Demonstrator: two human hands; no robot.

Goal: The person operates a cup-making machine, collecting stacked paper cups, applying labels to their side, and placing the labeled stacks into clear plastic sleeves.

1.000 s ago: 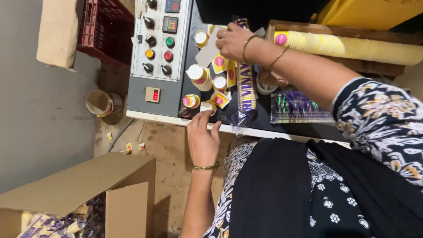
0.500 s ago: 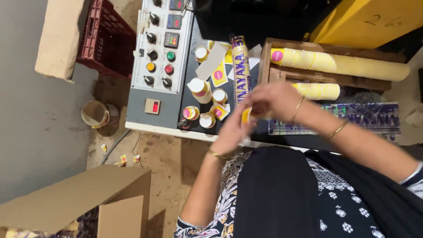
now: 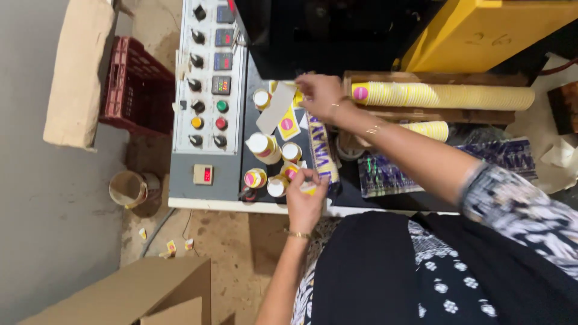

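Two hands work at opposite ends of the same dark table (image 3: 265, 198). The left hand (image 3: 306, 201), nearest the person's body, has its fingers (image 3: 308, 178) curled and pinched on a small yellow piece (image 3: 309, 189) at the table's near edge; what exactly that piece is cannot be told, since the hand covers most of it. Just beside those fingers, on the side toward the control panel (image 3: 208, 90), a small paper cup (image 3: 277, 186) stands mouth up, and another cup with a pink spot (image 3: 255, 178) stands just past it.

The right hand (image 3: 322, 96) reaches across to the far end, its fingers (image 3: 304, 84) closed in a pinch on the top of some flat yellow sheets (image 3: 288, 123) with a pink dot, beside a pale strip of paper (image 3: 276, 108). Whether the fingers grip one sheet or several cannot be told.

Between the hands a long printed strip (image 3: 324, 153) runs lengthwise from one hand toward the other, so its long axis follows the line between them. More standing cups, among them a larger one (image 3: 263, 146), lie on the panel side of that line.

Beyond the right wrist, a long nested stack of yellow cups (image 3: 445, 96) lies on its side in a wooden tray (image 3: 433, 77), crosswise to the strip. On the floor sit a red crate (image 3: 135, 87) and a cardboard box (image 3: 120, 295).
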